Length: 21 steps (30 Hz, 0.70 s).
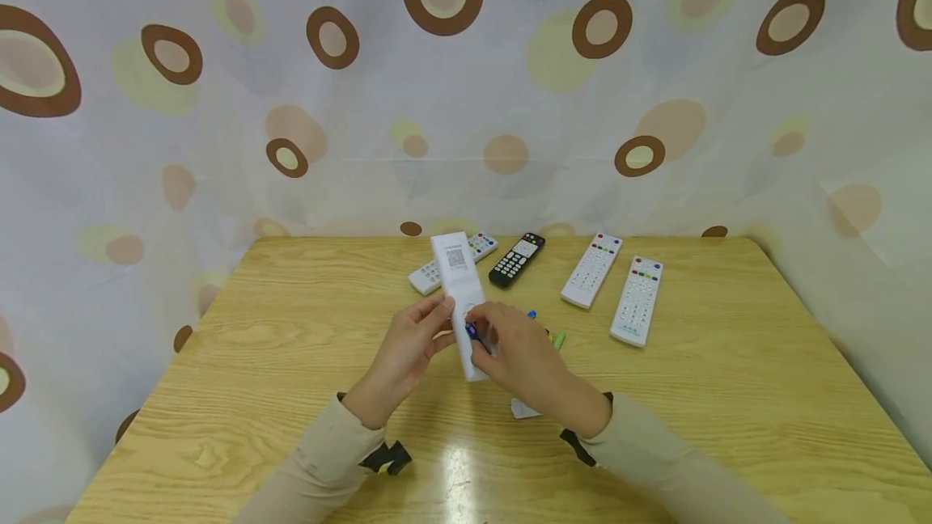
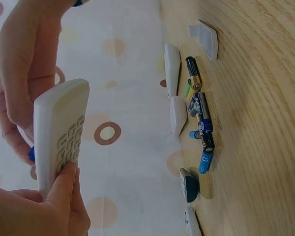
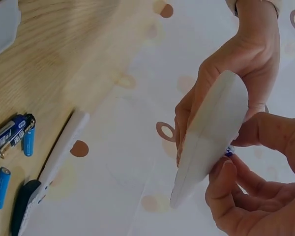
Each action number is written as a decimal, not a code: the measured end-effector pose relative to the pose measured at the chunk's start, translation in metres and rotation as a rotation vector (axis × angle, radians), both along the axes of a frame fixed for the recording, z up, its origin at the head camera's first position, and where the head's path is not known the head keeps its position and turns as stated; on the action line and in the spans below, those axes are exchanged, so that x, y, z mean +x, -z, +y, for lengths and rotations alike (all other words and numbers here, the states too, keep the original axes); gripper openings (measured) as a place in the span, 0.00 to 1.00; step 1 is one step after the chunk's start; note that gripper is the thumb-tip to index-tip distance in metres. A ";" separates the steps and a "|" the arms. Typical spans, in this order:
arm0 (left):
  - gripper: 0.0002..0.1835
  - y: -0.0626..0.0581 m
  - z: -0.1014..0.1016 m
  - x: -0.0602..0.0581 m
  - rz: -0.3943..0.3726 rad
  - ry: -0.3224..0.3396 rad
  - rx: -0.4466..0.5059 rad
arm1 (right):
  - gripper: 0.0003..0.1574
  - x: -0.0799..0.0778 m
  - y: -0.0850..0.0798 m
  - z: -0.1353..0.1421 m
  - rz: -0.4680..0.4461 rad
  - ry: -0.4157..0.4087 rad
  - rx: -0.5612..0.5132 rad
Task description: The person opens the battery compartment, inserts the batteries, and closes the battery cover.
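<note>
My left hand [image 1: 396, 358] grips a white remote control [image 1: 457, 277] by its sides, tilted up above the table with its back and QR code label towards the head view. In the left wrist view the thumb lies over the keypad side of the remote [image 2: 64, 132]. My right hand [image 1: 527, 358] pinches a dark blue battery [image 1: 475, 333] between thumb and fingers at the lower back of the remote. From the right wrist, only a blue end of the battery [image 3: 229, 151] shows between the fingertips; the battery slot is hidden.
Several loose batteries [image 2: 202, 115] lie on the wooden table [image 1: 291, 395] behind the right hand. Nearer sits a white battery cover [image 2: 207, 40]. Further back are a black remote [image 1: 515, 261], two white remotes [image 1: 636, 302] on the right and another white remote [image 1: 425, 278] partly hidden. A patterned cloth [image 1: 502, 103] hangs behind.
</note>
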State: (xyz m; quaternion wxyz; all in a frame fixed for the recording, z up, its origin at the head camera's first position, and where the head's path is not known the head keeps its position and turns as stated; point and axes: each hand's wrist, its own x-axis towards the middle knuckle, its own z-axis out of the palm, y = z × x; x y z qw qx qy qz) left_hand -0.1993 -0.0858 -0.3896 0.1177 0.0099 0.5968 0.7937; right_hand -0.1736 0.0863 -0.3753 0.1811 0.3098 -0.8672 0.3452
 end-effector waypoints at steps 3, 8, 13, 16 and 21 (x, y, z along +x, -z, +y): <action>0.20 0.000 0.000 -0.001 -0.004 -0.012 0.002 | 0.14 -0.004 -0.001 0.002 -0.095 0.006 -0.118; 0.20 -0.001 0.000 -0.002 -0.019 -0.021 0.008 | 0.11 -0.009 -0.006 0.007 -0.244 0.016 -0.278; 0.19 -0.001 0.002 -0.002 -0.030 -0.028 0.009 | 0.11 -0.012 -0.003 0.010 -0.313 0.011 -0.307; 0.19 -0.001 0.002 -0.002 -0.032 -0.026 0.013 | 0.11 -0.011 0.000 0.011 -0.305 0.008 -0.303; 0.19 0.000 0.002 -0.003 -0.038 -0.031 0.018 | 0.14 -0.011 0.007 0.017 -0.193 -0.038 -0.236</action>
